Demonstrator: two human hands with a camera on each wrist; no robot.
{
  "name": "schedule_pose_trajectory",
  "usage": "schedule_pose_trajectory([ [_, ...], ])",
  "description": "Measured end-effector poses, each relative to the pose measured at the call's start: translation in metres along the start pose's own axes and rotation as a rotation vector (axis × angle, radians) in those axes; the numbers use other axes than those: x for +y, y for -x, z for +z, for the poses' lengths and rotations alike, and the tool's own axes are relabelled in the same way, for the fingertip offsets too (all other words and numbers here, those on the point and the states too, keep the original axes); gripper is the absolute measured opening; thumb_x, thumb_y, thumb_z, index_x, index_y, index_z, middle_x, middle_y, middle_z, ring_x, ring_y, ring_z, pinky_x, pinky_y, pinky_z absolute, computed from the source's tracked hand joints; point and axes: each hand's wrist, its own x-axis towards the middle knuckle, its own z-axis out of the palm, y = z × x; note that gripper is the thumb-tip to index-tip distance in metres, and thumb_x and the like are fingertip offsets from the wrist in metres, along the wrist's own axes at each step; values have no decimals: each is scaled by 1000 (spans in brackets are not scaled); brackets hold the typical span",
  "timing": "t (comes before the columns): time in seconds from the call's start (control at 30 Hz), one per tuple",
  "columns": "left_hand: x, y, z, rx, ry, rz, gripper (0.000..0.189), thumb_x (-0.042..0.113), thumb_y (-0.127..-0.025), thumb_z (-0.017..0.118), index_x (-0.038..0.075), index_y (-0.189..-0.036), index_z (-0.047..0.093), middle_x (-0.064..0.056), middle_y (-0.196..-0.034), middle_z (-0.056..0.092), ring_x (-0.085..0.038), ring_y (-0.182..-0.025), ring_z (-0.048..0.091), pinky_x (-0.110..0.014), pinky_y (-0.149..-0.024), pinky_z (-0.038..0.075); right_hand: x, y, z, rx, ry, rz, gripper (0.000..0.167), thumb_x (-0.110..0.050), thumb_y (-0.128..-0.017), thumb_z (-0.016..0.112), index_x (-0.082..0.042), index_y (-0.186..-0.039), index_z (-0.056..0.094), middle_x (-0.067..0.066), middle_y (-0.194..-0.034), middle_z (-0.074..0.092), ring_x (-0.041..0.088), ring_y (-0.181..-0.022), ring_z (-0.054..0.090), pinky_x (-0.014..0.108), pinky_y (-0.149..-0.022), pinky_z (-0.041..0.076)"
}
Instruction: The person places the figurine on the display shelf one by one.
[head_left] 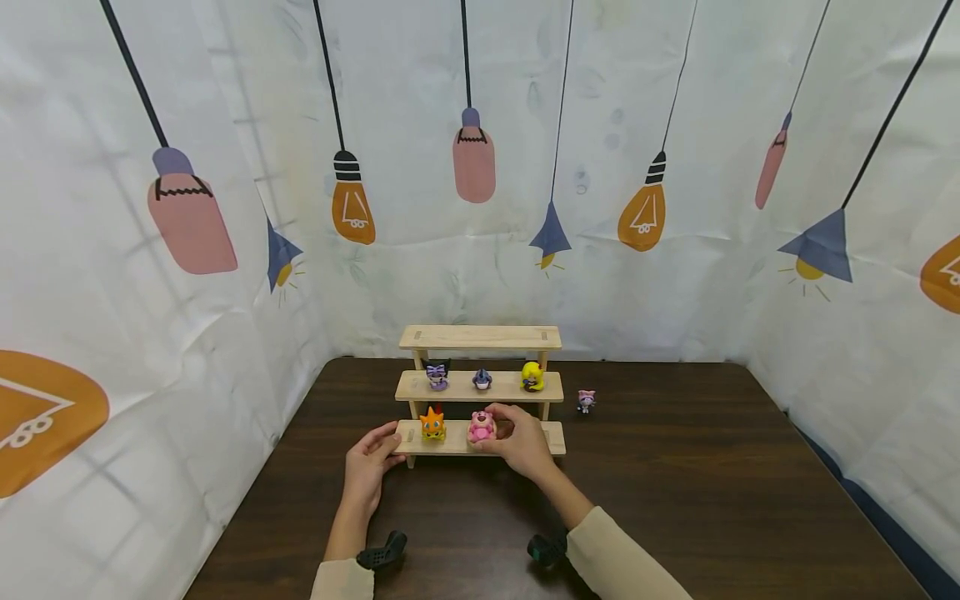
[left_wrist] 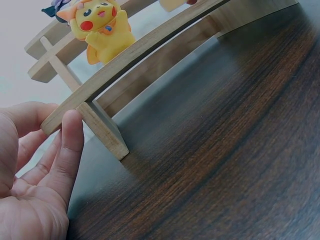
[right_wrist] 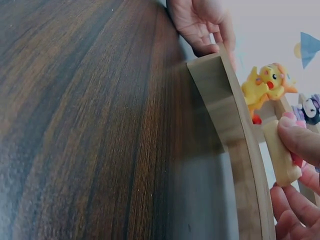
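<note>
A three-tier wooden display stand (head_left: 450, 448) stands on the dark table. My left hand (head_left: 366, 473) pinches the left end of its lowest step, thumb and fingers on the board's edge (left_wrist: 75, 102). With thumb and fingers, my right hand (head_left: 525, 446) holds a pink bear figurine (head_left: 482, 427) at the lowest step, right of its middle. The figurine's cream-coloured block-like part (right_wrist: 280, 152) shows between the fingers in the right wrist view. To the left of it on that step sits a yellow figurine with an orange hood (head_left: 432, 424).
The middle step carries a purple-and-black figurine (head_left: 437, 375), a small blue one (head_left: 482, 380) and a yellow-haired one (head_left: 532, 377). On the table right of the stand is a small pink-and-purple figurine (head_left: 586, 401). A lamp-patterned curtain (head_left: 480, 267) closes off the back and sides.
</note>
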Motion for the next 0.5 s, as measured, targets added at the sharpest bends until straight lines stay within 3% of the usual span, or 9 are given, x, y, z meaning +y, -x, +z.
schedule_pose_trajectory([
  [0.5, -2, 0, 1, -2, 21, 20, 41, 11, -99, 68, -1, -137, 60, 9, -99, 73, -13, -83, 69, -26, -73, 63, 1, -6, 7, 0, 111, -10, 56, -31, -75, 93, -18, -125, 72, -1, -101, 70, 11, -77, 53, 21, -63, 42],
])
